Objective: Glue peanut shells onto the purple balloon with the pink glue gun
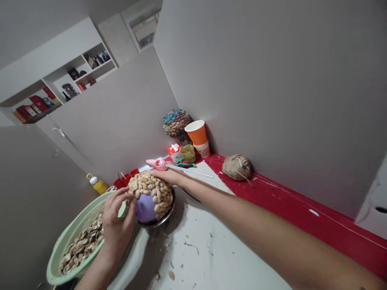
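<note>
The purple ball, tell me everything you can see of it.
The ball is rounded, smooth and purple where bare, possibly a balloon. Tan, wrinkled peanut shells crowd its top and right side; a front patch is uncovered. It sits in a shiny metal bowl on the white table. The left hand is at its left side, the right hand by its top with a pink glue gun; whether either touches is unclear.

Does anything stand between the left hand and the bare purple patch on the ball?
Nothing visible. The left hand is at the left edge of the ball, close to the purple patch; the green basket is left of that hand, the pink glue gun beyond the ball.
</note>
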Tool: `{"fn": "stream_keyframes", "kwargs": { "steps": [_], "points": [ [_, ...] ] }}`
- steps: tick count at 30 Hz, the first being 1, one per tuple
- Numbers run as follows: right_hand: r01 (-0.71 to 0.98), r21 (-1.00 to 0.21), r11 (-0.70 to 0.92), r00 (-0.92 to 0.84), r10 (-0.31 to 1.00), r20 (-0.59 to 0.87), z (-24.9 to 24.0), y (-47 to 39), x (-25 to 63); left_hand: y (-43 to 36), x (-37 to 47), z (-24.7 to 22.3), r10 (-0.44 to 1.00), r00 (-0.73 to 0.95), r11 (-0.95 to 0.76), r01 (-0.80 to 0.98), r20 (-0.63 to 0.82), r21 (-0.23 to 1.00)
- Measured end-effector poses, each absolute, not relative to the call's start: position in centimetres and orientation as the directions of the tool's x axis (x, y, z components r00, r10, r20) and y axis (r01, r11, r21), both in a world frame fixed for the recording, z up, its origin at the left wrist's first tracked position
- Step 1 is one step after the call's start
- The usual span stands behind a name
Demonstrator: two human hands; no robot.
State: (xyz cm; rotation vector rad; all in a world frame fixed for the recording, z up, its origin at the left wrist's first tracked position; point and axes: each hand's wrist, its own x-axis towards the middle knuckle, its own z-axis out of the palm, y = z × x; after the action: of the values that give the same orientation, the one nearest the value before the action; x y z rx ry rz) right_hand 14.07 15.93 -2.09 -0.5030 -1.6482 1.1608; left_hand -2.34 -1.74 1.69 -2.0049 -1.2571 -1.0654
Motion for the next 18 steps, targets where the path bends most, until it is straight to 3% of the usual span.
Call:
{"fn": "stream_keyframes", "kwargs": {
  "steps": [6, 18],
  "points": [
    [-0.189, -0.852, 0.488, -0.395, 0.757, 0.521, -2.3, 15.4, 14.1, -0.8, -2.2, 1.5, 0.576, 0.192, -0.406, 0.911, 0.795, 0.074],
    [-0.196, -0.874, 0.444, -0.384, 0.785, 0.486, -2.0, 15.2, 14.3, 0.0, -1.6, 1.4, 0.512, 0.253, -0.424, 0.906, 0.821, -0.014]
  ]
}}
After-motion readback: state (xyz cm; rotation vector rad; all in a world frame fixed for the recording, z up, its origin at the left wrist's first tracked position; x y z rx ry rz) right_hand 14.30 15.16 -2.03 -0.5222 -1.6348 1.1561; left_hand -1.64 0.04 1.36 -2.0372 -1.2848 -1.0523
